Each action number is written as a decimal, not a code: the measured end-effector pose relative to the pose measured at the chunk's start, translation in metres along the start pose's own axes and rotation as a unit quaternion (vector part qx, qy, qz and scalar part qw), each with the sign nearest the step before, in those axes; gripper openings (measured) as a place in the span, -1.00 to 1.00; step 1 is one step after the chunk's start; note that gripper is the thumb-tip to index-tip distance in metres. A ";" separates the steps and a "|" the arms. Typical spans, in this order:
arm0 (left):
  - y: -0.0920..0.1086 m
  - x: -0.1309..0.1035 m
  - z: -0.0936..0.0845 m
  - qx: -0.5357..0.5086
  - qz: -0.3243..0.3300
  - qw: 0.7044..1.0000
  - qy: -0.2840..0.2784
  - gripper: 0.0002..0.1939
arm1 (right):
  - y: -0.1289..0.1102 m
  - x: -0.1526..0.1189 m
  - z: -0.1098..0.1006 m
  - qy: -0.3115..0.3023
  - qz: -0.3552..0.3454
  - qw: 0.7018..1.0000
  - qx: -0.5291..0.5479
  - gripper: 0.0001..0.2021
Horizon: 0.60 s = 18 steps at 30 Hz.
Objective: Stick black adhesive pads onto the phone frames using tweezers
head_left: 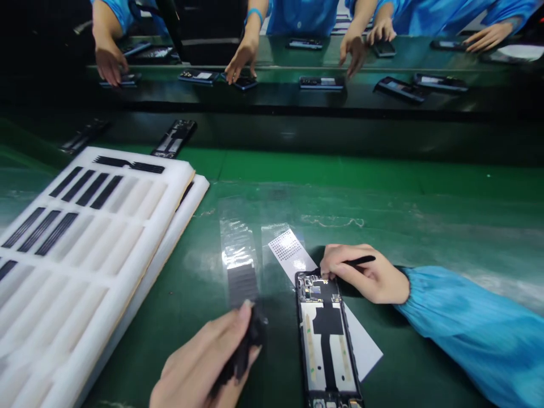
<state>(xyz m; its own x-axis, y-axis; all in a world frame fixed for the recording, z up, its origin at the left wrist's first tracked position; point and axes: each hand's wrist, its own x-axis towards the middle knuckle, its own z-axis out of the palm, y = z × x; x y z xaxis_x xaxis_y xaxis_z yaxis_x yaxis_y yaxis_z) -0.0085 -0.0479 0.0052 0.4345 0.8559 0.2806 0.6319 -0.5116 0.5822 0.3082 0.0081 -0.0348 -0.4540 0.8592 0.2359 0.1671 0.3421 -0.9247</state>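
An opened phone [334, 345] lies face down at the front, its circuit board showing at the top end and a black flat cable running down its middle. My right hand [365, 272] is closed round slim black tweezers [361, 260], with its fingertips at the phone's top edge. The tweezers' tips are hidden. My left hand [208, 357] pinches a black piece [244, 345], blurred and of unclear kind, left of the phone. Beneath the phone sticks out a white sheet [363, 345] with rows of small dark dots at its upper end.
White foam trays [178, 198] with slots, some holding black strips, are stacked at left. Clear film with a dark strip sheet [242, 283] lies near my left hand. Another opened phone [175, 139] rests behind the trays. Across a belt with several phones [322, 83], co-workers' hands [244, 56] are busy.
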 end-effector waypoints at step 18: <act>0.054 -0.006 0.058 0.094 0.350 0.920 -0.152 -0.64 | -0.100 -0.108 0.009 0.119 0.263 0.957 0.011 -0.68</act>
<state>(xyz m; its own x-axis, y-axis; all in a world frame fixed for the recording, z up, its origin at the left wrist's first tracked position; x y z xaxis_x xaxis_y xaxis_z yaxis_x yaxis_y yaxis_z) 0.0601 -0.0851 -0.0093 0.9180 0.2664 0.2939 0.2168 -0.9574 0.1908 0.3328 -0.1221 0.0291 -0.0999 0.9737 -0.2047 0.2985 -0.1669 -0.9397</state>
